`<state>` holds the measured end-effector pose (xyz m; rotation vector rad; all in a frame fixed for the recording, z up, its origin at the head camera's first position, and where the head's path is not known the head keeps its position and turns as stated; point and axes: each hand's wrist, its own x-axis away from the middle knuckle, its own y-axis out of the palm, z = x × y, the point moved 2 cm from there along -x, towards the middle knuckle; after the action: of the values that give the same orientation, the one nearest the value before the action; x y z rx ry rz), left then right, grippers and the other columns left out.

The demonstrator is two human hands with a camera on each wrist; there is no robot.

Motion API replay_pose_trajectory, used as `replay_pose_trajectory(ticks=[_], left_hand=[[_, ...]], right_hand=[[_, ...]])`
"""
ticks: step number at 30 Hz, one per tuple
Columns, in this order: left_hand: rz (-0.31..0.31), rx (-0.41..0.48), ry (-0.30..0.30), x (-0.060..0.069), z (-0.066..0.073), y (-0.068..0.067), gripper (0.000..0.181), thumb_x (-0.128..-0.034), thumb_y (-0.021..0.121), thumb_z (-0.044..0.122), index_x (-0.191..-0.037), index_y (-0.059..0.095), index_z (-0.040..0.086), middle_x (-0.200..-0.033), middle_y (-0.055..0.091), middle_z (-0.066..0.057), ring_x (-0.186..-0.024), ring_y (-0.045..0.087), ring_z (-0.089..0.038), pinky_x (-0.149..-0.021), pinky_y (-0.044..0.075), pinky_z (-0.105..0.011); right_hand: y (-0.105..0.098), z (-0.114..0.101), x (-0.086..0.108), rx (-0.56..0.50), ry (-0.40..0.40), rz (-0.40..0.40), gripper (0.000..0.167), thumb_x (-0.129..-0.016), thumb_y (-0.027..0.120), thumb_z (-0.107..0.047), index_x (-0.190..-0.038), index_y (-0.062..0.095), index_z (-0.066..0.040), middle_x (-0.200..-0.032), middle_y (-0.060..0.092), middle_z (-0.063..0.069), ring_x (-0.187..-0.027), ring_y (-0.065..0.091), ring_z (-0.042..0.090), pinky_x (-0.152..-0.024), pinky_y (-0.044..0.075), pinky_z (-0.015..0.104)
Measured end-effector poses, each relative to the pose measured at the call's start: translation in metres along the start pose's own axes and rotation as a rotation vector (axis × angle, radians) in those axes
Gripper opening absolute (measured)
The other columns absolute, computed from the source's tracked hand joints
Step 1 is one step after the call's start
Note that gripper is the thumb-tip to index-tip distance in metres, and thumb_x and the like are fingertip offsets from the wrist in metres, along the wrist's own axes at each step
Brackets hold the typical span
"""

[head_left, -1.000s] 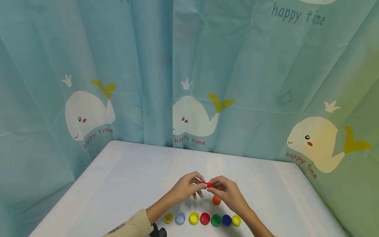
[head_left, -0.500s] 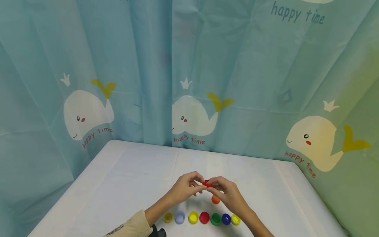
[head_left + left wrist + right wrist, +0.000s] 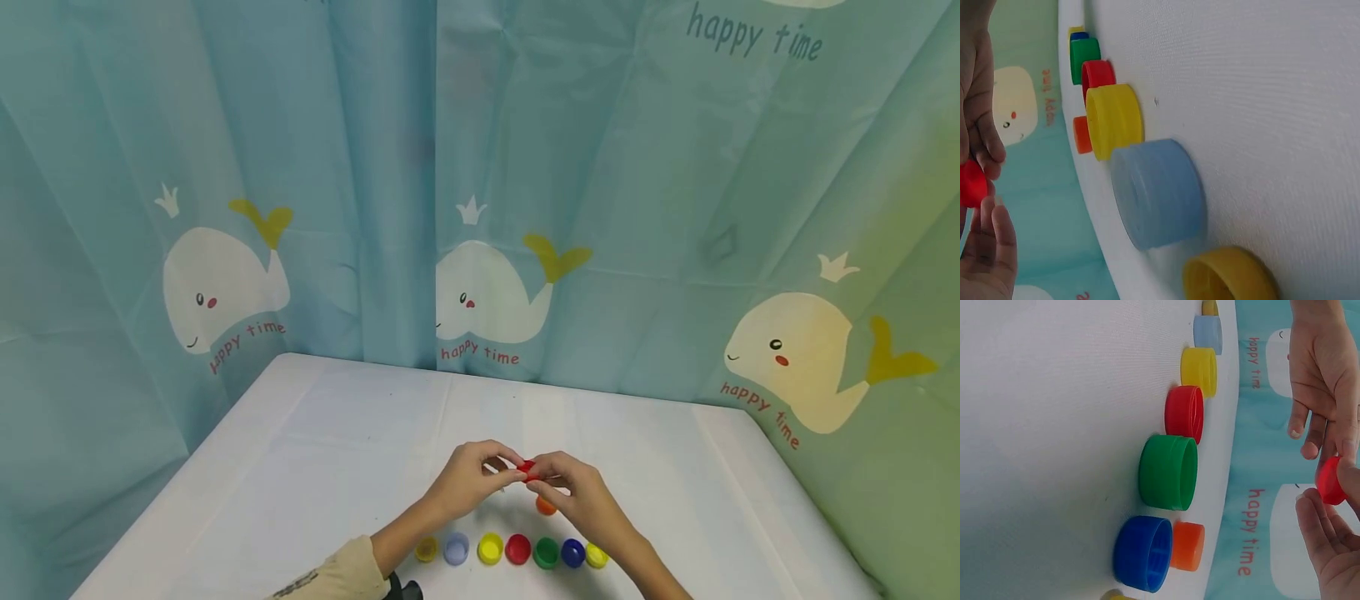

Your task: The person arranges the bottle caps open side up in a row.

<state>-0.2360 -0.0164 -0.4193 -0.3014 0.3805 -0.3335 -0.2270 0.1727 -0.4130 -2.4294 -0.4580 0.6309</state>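
Note:
A small red bottle cap (image 3: pixel 528 470) is held in the air above the table, between the fingertips of both hands. My left hand (image 3: pixel 467 481) pinches its left side with thumb and finger, and my right hand (image 3: pixel 583 490) pinches the right side. Fingertips hide part of the cap in the head view. In the right wrist view more of the red cap (image 3: pixel 1332 481) shows, tilted between the two hands. Beyond the row, partly behind my right hand, an orange cap (image 3: pixel 546 505) rests on the table.
Along the near side of the white table (image 3: pixel 337 442) runs a row of caps: ochre (image 3: pixel 426 550), pale blue (image 3: pixel 455 549), yellow (image 3: pixel 491 548), red (image 3: pixel 517 549), green (image 3: pixel 546 552), dark blue (image 3: pixel 573 553) and another yellow one. A whale-print curtain (image 3: pixel 645 208) hangs behind.
The held red cap has turned between the fingertips, showing differently from frame to frame. Both hands stay in nearly the same place, slightly lower than half a second ago. The caps on the table have not moved.

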Motion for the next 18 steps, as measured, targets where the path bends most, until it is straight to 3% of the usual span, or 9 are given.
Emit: replay_pose_trajectory(ticks=[6, 11, 18], left_hand=[[-0.016, -0.003, 0.032, 0.000, 0.002, 0.008, 0.015, -0.0860, 0.070, 0.020, -0.098, 0.072, 0.012, -0.096, 0.067, 0.007, -0.082, 0.060, -0.006, -0.073, 0.050, -0.022], [-0.050, -0.008, 0.024, 0.001, 0.004, 0.016, 0.021, -0.0862, 0.070, 0.022, -0.103, 0.073, 0.010, -0.100, 0.068, 0.007, -0.086, 0.062, -0.004, -0.074, 0.049, -0.021], [-0.162, -0.035, -0.007, -0.002, 0.006, 0.028, 0.026, -0.0880, 0.068, 0.020, -0.111, 0.070, 0.008, -0.105, 0.067, 0.007, -0.089, 0.062, -0.001, -0.076, 0.048, -0.017]], right_hand=[[-0.004, 0.002, 0.004, 0.019, 0.038, -0.009, 0.023, -0.084, 0.071, -0.013, -0.104, 0.059, -0.013, -0.097, 0.064, -0.008, -0.089, 0.063, 0.010, -0.078, 0.050, 0.023], [-0.008, 0.004, 0.010, 0.058, 0.076, -0.019, 0.034, -0.083, 0.072, -0.010, -0.112, 0.055, -0.008, -0.101, 0.064, -0.003, -0.090, 0.063, 0.013, -0.076, 0.051, 0.026], [-0.017, 0.008, 0.020, 0.126, 0.128, -0.073, 0.043, -0.083, 0.072, -0.011, -0.121, 0.055, 0.000, -0.103, 0.064, 0.001, -0.093, 0.062, 0.018, -0.075, 0.052, 0.027]])
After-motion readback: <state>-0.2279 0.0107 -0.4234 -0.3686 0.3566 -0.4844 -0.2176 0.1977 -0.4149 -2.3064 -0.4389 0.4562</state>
